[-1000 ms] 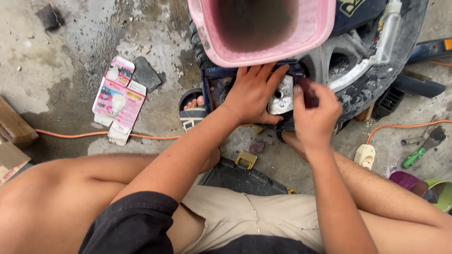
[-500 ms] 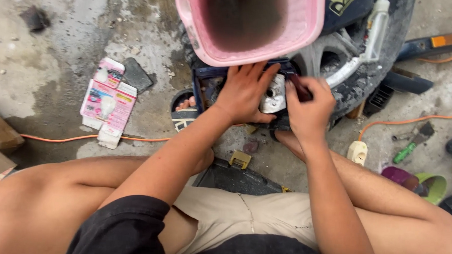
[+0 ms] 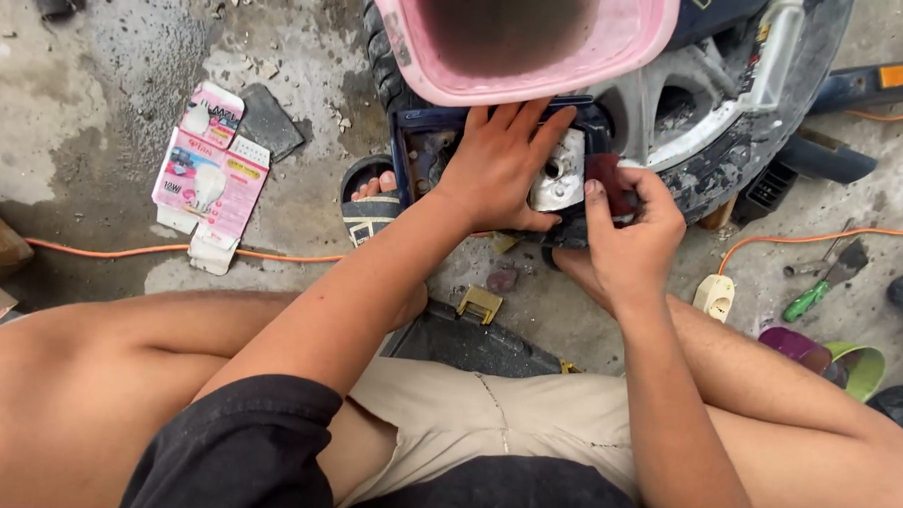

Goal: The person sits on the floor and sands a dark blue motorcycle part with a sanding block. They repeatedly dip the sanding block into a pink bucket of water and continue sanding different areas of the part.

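Observation:
I look down at a dark blue housing [image 3: 415, 148] with a silver metal part [image 3: 559, 178] set in it, below a pink plastic basket [image 3: 629, 40]. My left hand [image 3: 500, 166] lies flat over the housing, fingers spread, pressing beside the silver part. My right hand [image 3: 627, 230] pinches a small dark red piece [image 3: 606, 174] against the right edge of the silver part. A motorcycle wheel [image 3: 707, 113] with a black tyre stands just behind both hands.
A flattened pink bulb carton [image 3: 209, 180] lies on the wet concrete at left, an orange cable [image 3: 171, 252] under it. A white plug [image 3: 715, 293], a green-handled tool [image 3: 810, 297] and green and purple cups [image 3: 828, 357] lie at right. My sandalled foot [image 3: 373, 206] rests beside the housing.
The view has shifted a little, so the scene sits further left. Both hands stay on the housing; the right hand has shifted slightly against the silver part.

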